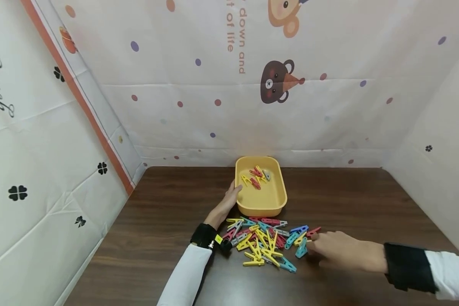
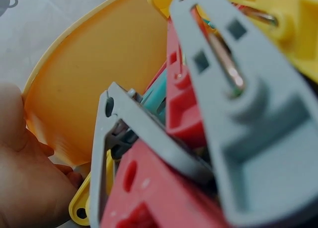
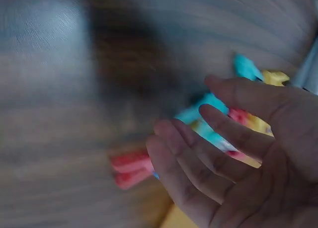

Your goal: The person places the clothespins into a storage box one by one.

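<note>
My left hand (image 1: 226, 204) grips the left side of a yellow plastic basin (image 1: 261, 205), its thumb at the rim. A few red, yellow and grey clothespins (image 1: 255, 182) lie inside the basin. In front of it spreads a pile of yellow, red, blue, teal and grey clothespins (image 1: 257, 246). My right hand (image 1: 340, 250) is over the right edge of this pile, closest to a teal clothespin (image 1: 301, 248). In the right wrist view its fingers (image 3: 186, 168) are loosely bent, with nothing between them. A grey clothespin (image 2: 263, 104) looms large in the left wrist view.
The dark wooden table (image 1: 168, 204) ends at a white printed cloth (image 1: 176, 123) behind the basin. More cloth hangs on the left and right sides. A small black device (image 1: 225, 246) on the left wrist sits right beside the pile.
</note>
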Motion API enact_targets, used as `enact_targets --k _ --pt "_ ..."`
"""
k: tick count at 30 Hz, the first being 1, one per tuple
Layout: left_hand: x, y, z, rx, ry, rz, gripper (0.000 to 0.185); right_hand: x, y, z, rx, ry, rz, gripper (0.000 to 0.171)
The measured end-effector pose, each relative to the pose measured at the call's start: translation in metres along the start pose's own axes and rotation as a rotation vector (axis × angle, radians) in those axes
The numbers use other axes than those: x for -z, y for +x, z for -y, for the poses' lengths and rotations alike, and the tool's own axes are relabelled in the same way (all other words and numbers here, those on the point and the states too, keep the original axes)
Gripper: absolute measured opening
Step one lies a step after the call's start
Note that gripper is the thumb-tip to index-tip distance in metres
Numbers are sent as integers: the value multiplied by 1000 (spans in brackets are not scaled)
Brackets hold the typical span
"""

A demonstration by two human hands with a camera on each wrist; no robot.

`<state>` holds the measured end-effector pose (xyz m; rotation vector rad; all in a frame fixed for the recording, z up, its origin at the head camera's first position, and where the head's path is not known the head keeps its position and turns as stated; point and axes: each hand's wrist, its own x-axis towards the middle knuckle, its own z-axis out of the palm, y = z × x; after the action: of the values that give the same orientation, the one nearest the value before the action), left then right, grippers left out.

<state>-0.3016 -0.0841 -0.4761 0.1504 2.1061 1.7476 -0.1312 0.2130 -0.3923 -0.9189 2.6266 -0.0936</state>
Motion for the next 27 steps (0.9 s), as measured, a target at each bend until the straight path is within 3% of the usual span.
enact_targets --k 9,17,22,27 --pt "-1 1 3 -4 4 6 67 -15 12 -5 68 -25 -81 27" --pt "1 2 2 -10 6 -9 68 -16 24 0 130 -103 -249 34" --pt "2 1 0 -11 13 9 68 -17 26 0 181 -157 -352 47" --pt "2 2 0 -5 8 -3 68 -17 30 -1 225 -126 -341 43"
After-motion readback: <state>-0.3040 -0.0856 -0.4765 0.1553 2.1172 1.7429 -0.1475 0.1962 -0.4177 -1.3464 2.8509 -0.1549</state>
